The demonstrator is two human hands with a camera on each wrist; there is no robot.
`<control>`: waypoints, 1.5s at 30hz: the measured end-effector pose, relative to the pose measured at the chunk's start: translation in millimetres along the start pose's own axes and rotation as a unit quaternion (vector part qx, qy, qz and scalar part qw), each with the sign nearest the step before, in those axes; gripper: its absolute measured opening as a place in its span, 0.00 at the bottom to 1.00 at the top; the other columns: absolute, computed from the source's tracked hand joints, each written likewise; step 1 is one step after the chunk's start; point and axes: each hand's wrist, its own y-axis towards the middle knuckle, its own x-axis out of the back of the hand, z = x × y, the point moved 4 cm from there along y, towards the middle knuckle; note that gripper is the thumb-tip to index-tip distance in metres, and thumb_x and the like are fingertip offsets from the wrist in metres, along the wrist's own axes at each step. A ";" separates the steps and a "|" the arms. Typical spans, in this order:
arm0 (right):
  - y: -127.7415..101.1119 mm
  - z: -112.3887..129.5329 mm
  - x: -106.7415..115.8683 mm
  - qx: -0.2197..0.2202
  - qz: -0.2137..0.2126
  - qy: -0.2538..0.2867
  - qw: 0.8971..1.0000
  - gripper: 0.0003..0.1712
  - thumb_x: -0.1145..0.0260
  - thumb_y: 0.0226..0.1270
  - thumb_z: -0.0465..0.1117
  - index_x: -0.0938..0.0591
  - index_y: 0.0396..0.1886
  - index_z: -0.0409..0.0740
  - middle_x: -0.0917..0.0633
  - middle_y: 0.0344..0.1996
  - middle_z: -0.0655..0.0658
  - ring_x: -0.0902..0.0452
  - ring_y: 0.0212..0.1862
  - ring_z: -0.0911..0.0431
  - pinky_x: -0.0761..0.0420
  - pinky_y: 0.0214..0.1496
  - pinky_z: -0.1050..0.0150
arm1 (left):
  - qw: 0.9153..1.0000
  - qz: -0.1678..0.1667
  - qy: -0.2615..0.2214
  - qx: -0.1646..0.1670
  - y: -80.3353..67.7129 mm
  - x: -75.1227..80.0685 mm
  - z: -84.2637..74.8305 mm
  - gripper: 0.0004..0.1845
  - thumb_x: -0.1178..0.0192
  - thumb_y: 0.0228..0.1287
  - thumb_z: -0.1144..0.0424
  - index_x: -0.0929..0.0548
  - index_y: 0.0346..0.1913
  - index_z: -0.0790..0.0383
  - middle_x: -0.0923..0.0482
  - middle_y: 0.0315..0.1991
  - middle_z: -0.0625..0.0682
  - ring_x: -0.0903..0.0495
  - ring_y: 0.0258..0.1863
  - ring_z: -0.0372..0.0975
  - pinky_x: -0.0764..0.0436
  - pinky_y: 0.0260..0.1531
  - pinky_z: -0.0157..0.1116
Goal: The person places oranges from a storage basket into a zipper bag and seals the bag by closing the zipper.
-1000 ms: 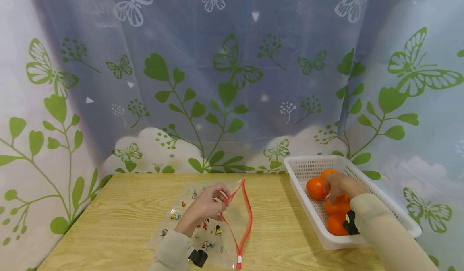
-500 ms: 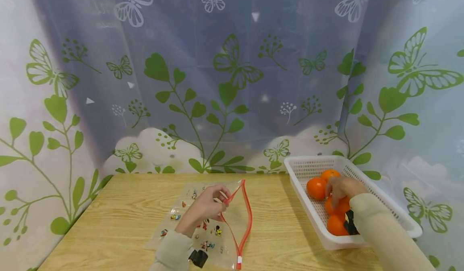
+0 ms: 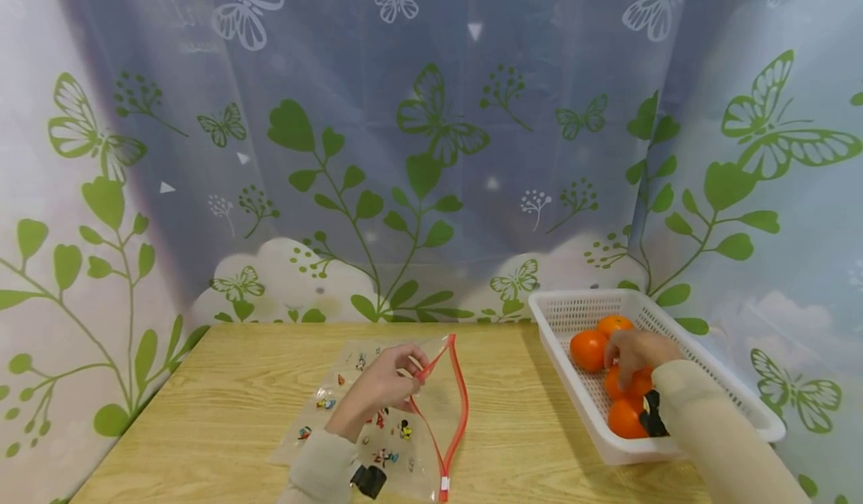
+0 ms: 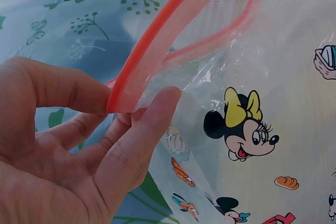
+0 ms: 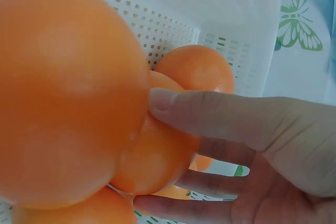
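Observation:
In the head view, my left hand (image 3: 384,380) pinches one edge of a clear zip bag (image 3: 387,438) printed with cartoon figures. Its red zip strip (image 3: 464,399) gapes wide, and the left wrist view shows the bag's red rim (image 4: 152,40) between thumb and finger. Over in the white basket, my right hand (image 3: 640,354) grips an orange (image 3: 622,384). Up close in the right wrist view, the thumb presses that orange (image 5: 157,156) while the other fingers reach round its underside, partly hidden.
Around the held fruit in the white plastic basket (image 3: 573,407) lie other oranges, one nearer (image 3: 625,419) and one to the left (image 3: 586,350). The basket stands at the right of the wooden table (image 3: 519,414). A patterned curtain (image 3: 364,152) closes off the back and sides.
My right hand shifts only slightly over the oranges, its fingers settling round one of them. The left hand and the bag stay in place.

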 end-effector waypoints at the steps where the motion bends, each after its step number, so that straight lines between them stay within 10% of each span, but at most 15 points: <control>1: -0.5 -0.2 1.0 0.002 0.000 0.003 1.000 0.21 0.17 0.50 0.38 0.17 0.43 0.49 0.21 0.43 0.41 0.29 0.44 0.45 0.21 0.45 0.53 | 1.000 -0.001 -0.001 0.000 -0.2 -0.1 -0.2 0.14 0.43 0.62 0.76 0.21 0.51 0.65 0.24 0.39 0.56 0.22 0.33 0.44 0.11 0.28 0.43; 19: -10.8 10.5 25.7 0.083 0.026 0.074 0.993 0.27 0.23 0.53 0.30 0.18 0.55 0.39 0.26 0.58 0.27 0.21 0.49 0.35 0.10 0.40 0.45 | 1.000 0.001 0.002 -0.003 0.5 -0.5 -2.4 0.14 0.44 0.64 0.76 0.22 0.51 0.66 0.24 0.39 0.57 0.23 0.32 0.43 0.10 0.30 0.46; 45: -37.2 41.1 56.5 0.182 -0.013 0.068 0.981 0.27 0.23 0.57 0.34 0.16 0.59 0.42 0.24 0.66 0.27 0.20 0.49 0.46 0.12 0.38 0.57 | 1.000 -0.003 0.001 -0.008 -1.0 -2.2 -2.4 0.14 0.43 0.62 0.77 0.21 0.50 0.63 0.24 0.39 0.57 0.23 0.32 0.43 0.09 0.30 0.46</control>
